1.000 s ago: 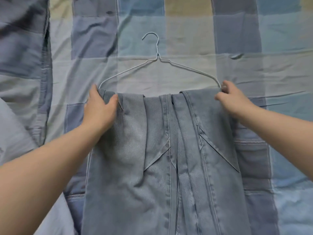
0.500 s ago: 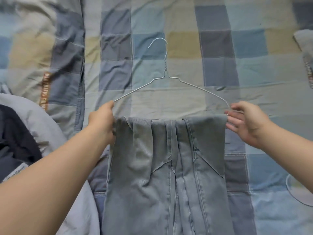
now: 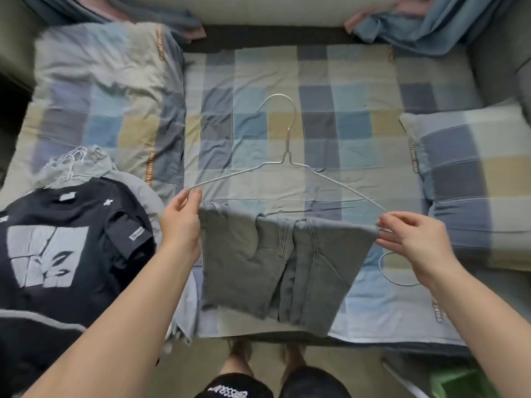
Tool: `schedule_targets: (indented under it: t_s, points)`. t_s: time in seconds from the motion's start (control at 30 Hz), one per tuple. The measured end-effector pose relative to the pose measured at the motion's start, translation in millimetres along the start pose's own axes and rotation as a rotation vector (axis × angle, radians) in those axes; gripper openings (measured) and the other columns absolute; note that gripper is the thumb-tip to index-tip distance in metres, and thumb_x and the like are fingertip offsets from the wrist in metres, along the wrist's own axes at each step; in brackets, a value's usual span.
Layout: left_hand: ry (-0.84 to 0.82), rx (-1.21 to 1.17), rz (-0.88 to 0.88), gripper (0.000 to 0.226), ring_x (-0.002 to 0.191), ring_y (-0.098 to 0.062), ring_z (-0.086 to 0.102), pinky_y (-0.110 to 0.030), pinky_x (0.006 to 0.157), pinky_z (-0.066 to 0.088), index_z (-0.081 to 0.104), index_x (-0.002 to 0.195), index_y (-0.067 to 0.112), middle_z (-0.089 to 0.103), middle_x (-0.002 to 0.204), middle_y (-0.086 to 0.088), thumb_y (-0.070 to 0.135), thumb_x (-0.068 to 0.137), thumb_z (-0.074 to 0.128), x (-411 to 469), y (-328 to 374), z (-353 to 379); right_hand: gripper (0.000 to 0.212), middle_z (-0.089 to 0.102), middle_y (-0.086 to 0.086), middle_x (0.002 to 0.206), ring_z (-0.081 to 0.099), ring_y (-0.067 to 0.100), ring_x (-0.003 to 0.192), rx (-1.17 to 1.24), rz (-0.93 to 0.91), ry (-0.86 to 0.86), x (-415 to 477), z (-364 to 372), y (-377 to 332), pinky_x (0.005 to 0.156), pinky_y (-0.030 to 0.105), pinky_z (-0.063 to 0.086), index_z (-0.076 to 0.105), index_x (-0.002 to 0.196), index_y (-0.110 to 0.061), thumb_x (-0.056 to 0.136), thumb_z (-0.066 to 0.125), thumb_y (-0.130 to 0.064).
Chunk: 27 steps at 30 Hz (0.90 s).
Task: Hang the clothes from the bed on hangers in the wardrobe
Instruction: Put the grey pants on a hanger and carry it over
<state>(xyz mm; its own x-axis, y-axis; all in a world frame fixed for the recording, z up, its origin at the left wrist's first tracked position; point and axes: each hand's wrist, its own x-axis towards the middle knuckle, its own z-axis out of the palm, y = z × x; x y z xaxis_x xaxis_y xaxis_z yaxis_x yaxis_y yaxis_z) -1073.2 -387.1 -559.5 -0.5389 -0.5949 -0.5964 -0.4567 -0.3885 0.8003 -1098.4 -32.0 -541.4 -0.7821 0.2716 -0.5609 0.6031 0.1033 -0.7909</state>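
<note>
**Trousers on hanger, held over the bed**

1. Bed (image 3: 287, 70): covered by a checked sheet in blue, grey and yellow. One matching pillow (image 3: 109, 90) lies at the left and a second pillow (image 3: 471, 173) at the right.
2. Black T-shirt (image 3: 57, 239): lies flat on the near left of the bed, printed side up.
3. Grey-blue trousers (image 3: 258, 262): folded over the lower bar of the wire hanger (image 3: 286, 158). They hang between the two hands, with the lower edge at the near edge of the bed.
4. Hanger: hook points to the far side. The fold of the trousers spans the bar from one grip to the other.
5. Left hand (image 3: 181, 225): thumb and fingers pinch the left end of the hanger, just beside the left edge of the trousers.
6. Right hand (image 3: 413, 239): fingertips pinch the right end of the hanger, touching the right corner of the fold.
7. Spare hangers (image 3: 70, 165): stacked at the left, just beyond the T-shirt collar. A wire loop (image 3: 380, 264) lies on the sheet below the right hand.
</note>
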Motion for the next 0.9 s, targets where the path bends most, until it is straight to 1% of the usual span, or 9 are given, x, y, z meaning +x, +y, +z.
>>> schedule_targets:
  t_s: [0.07,0.17,0.3,0.4,0.47,0.6,0.77,0.83,0.9]
  points:
    - [-0.040,-0.007,0.061,0.038,0.119,-0.007,0.056,-0.026,0.097,0.043,0.061,0.132,0.019,0.064,0.130,0.004,0.030,0.095,0.067,-31,19,-6,0.008,0.068,0.011,0.079,0.065,0.029,0.075,-0.048,-0.111,-0.001,-29,-26,-16,0.068,0.032,0.059,0.069,0.087,-0.005,0.092,0.064,-0.009]
    - [-0.082,-0.088,0.121,0.012,0.102,-0.007,0.064,-0.029,0.101,0.047,0.068,0.107,0.024,0.072,0.105,0.005,0.026,0.095,0.067,-60,47,-8,0.015,0.069,0.003,0.068,0.065,0.018,0.067,-0.115,-0.280,-0.010,-66,-58,-36,0.066,0.029,0.059,0.071,0.078,-0.010,0.092,0.065,-0.012]
    - [-0.169,-0.203,0.193,0.007,0.079,-0.002,0.065,-0.018,0.074,0.050,0.067,0.104,0.019,0.073,0.090,0.006,0.021,0.097,0.066,-87,80,2,0.017,0.071,0.001,0.069,0.063,0.006,0.065,-0.187,-0.514,0.017,-112,-89,-64,0.066,0.011,0.050,0.072,0.076,-0.014,0.092,0.066,-0.017]
    - [-0.277,-0.242,0.237,0.007,0.074,-0.006,0.067,-0.019,0.065,0.054,0.070,0.100,0.011,0.074,0.079,0.004,0.014,0.094,0.068,-100,103,8,0.016,0.068,0.005,0.066,0.059,0.008,0.060,-0.188,-0.624,0.056,-147,-108,-84,0.063,0.014,0.048,0.073,0.078,-0.013,0.092,0.064,-0.015]
    - [-0.369,-0.207,0.273,0.011,0.076,-0.010,0.067,-0.021,0.068,0.056,0.071,0.102,0.007,0.074,0.081,0.000,0.014,0.093,0.069,-107,117,12,0.019,0.062,0.008,0.057,0.054,0.013,0.053,-0.202,-0.669,0.043,-170,-114,-96,0.057,0.019,0.047,0.074,0.078,-0.014,0.093,0.062,-0.014]
    - [-0.562,-0.126,0.335,0.011,0.079,-0.015,0.067,-0.023,0.070,0.057,0.073,0.098,0.008,0.074,0.088,-0.007,0.016,0.091,0.071,-121,140,21,0.021,0.052,0.003,0.048,0.041,0.013,0.042,-0.249,-0.714,0.032,-214,-107,-116,0.042,0.018,0.036,0.073,0.075,-0.019,0.093,0.063,-0.014]
    - [-0.763,0.000,0.371,0.008,0.078,-0.020,0.066,-0.030,0.076,0.056,0.075,0.091,0.009,0.075,0.088,-0.010,0.016,0.090,0.073,-137,158,27,0.014,0.055,0.001,0.053,0.042,0.018,0.050,-0.246,-0.803,0.103,-263,-73,-136,0.050,0.028,0.037,0.069,0.098,-0.027,0.096,0.060,-0.016]
    - [-0.827,0.038,0.360,0.008,0.076,-0.020,0.065,-0.028,0.073,0.055,0.075,0.091,0.008,0.075,0.088,-0.011,0.015,0.089,0.074,-142,159,25,0.017,0.057,0.002,0.056,0.039,0.013,0.048,-0.234,-0.805,0.120,-282,-60,-137,0.048,0.022,0.035,0.065,0.104,-0.029,0.097,0.057,-0.015]
    - [-0.897,0.095,0.353,0.007,0.074,-0.017,0.064,-0.023,0.068,0.054,0.076,0.092,0.008,0.074,0.089,-0.011,0.015,0.089,0.074,-146,155,22,0.017,0.055,0.004,0.056,0.041,0.009,0.048,-0.176,-0.785,0.115,-299,-47,-133,0.049,0.016,0.036,0.065,0.108,-0.021,0.098,0.055,-0.010]
